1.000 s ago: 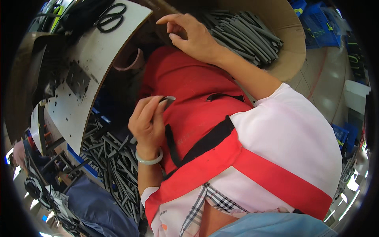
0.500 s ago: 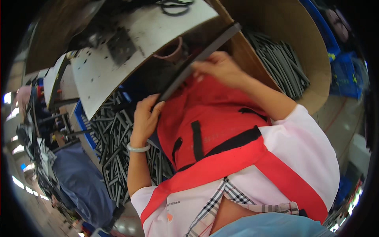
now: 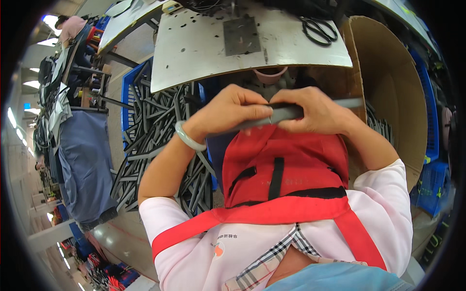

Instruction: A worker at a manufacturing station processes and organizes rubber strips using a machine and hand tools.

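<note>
Where the left grip (image 3: 235, 110) and the right grip (image 3: 314, 110) come close together in the head view, both are clamped on one long grey strip (image 3: 285, 115). It lies across them, slanting slightly upward to the right; one end passes beyond the right grip toward the cardboard box (image 3: 395, 72), while its extent past the left forearm is hard to tell. Just below both grips spreads a red apron (image 3: 303, 155), and a pale bracelet (image 3: 188, 137) circles the wrist behind the left grip. To the left of that grip, a blue basket (image 3: 127, 92) holds a loose heap of grey pieces (image 3: 154, 110). Ahead of the two grips is a pink bucket (image 3: 270, 76), partly under the front edge of the worktop (image 3: 194, 51), which carries a dark plate (image 3: 241, 36) and, ahead of the right grip, black scissors (image 3: 320, 33). More grey lengths (image 3: 379, 125) stand in the box, right of the right grip.
</note>
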`<state>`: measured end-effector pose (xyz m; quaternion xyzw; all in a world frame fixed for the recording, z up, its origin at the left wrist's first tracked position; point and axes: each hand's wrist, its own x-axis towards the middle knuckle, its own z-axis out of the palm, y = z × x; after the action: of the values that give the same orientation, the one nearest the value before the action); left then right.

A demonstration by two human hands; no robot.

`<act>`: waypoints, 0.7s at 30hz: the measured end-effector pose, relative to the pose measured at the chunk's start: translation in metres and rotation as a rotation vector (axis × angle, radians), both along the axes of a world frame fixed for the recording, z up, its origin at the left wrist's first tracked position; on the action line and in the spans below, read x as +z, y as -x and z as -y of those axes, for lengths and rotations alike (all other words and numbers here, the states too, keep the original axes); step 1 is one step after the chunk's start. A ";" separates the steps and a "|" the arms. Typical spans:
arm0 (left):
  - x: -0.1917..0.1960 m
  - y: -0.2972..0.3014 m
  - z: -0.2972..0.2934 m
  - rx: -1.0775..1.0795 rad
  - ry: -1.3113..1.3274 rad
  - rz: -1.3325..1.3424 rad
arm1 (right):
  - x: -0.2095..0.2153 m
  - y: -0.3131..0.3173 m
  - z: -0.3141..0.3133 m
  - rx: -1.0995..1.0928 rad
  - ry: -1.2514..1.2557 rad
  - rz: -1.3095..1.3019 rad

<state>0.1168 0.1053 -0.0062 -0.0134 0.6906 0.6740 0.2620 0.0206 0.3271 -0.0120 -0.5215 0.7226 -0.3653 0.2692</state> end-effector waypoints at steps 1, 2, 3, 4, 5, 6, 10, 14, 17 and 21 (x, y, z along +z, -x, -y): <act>0.001 0.003 0.008 0.028 0.034 0.007 | 0.002 0.003 0.006 -0.028 0.036 -0.276; 0.002 0.006 0.014 0.044 0.086 -0.048 | 0.006 0.009 0.013 -0.022 -0.026 -0.411; 0.003 0.009 0.018 0.052 0.139 -0.100 | 0.007 0.016 0.021 -0.022 -0.089 -0.545; 0.007 0.015 0.019 0.098 0.305 -0.194 | 0.000 0.026 0.027 -0.063 -0.034 -0.622; 0.004 0.022 0.024 0.170 0.435 -0.327 | -0.008 0.040 0.034 -0.125 -0.015 -0.684; 0.009 0.031 0.027 0.213 0.499 -0.393 | -0.012 0.056 0.043 -0.183 0.042 -0.726; 0.006 0.066 0.054 0.382 0.497 -0.511 | -0.009 0.096 0.079 -0.306 0.125 -0.880; 0.000 0.089 0.068 0.439 0.469 -0.545 | -0.008 0.118 0.094 -0.330 0.165 -0.860; -0.003 0.098 0.073 0.467 0.487 -0.527 | -0.012 0.128 0.102 -0.352 0.139 -0.887; -0.007 0.107 0.082 0.466 0.466 -0.556 | -0.010 0.133 0.110 -0.370 0.140 -0.887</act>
<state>0.0099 0.0231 -0.0133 -0.0455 0.8472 0.5192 -0.1035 -0.1128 0.2172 -0.0222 -0.5064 0.8220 -0.1975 -0.1699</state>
